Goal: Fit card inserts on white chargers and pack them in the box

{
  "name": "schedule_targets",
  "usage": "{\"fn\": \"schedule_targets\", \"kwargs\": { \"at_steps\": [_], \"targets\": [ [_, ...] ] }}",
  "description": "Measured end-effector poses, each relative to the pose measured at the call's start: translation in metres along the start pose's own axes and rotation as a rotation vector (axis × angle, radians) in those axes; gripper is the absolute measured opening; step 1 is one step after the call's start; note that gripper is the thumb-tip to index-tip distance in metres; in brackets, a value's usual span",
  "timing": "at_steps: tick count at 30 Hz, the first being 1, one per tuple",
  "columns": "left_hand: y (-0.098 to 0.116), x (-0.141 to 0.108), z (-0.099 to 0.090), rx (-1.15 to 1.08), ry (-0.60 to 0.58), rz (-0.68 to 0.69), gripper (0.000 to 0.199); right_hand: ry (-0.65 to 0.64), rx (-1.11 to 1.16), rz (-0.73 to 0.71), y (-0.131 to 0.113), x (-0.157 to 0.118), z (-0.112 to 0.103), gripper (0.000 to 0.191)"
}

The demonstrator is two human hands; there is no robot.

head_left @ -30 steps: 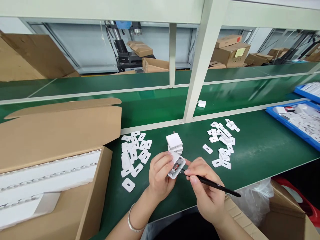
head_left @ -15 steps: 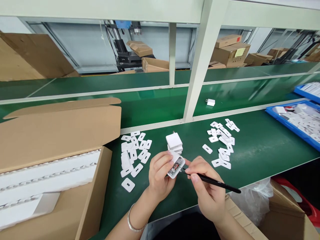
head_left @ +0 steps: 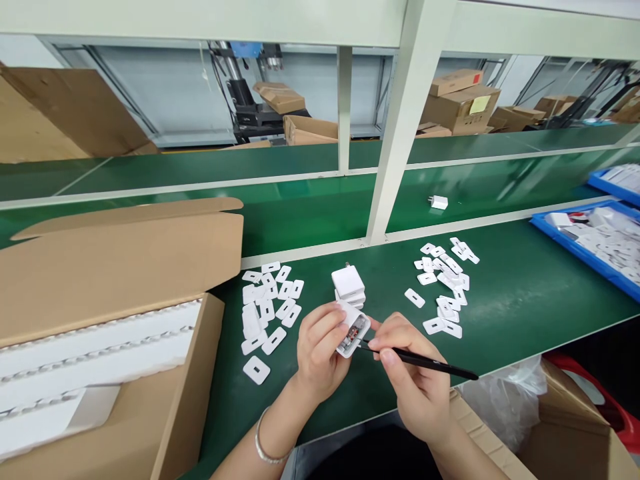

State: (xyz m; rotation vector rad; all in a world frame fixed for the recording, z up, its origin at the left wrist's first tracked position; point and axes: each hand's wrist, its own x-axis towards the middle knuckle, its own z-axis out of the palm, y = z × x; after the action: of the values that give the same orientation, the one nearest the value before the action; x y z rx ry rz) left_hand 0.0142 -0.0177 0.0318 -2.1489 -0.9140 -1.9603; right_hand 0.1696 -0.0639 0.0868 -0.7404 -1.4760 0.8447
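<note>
My left hand is closed round a white charger housing, tilted so its open end faces me and the circuit parts inside show. In my right hand are black tweezers, their tips at the rim of that open end. Just behind the housing stands a small stack of white chargers. White end plates, each with a slot, lie scattered left of my hands. Another group of white plates lies on the right.
A cardboard box with white dividers stands at the left. Blue trays of white parts sit at the far right. A single charger rests on the green belt behind the frame post. Below right is an open carton.
The single charger on the belt has shifted to the right. The tweezers have tilted slightly, with their back end a little further left and higher. My left hand hardly moves.
</note>
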Motion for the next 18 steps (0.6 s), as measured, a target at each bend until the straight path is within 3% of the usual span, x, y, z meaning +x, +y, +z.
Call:
{"fn": "schedule_targets", "kwargs": {
  "at_steps": [5, 10, 16, 18],
  "targets": [
    [0.0009, 0.0, 0.0008, -0.017, 0.007, -0.016, 0.035, 0.017, 0.051, 0.014, -0.0001, 0.0005, 0.0001, 0.022],
    [0.0022, 0.0006, 0.0014, 0.008, 0.017, -0.03, 0.033, 0.124, 0.095, 0.033, -0.002, 0.0031, 0.0038, 0.022],
    [0.0012, 0.0013, 0.0046, 0.111, 0.02, 0.136, 0.027, 0.171, -0.057, 0.12, -0.0047, 0.0079, 0.0051, 0.019],
    [0.001, 0.0017, 0.0052, 0.115, 0.013, 0.136, 0.025, 0.168, -0.108, 0.141, -0.0048, 0.0087, 0.0047, 0.018]
  ]
}}
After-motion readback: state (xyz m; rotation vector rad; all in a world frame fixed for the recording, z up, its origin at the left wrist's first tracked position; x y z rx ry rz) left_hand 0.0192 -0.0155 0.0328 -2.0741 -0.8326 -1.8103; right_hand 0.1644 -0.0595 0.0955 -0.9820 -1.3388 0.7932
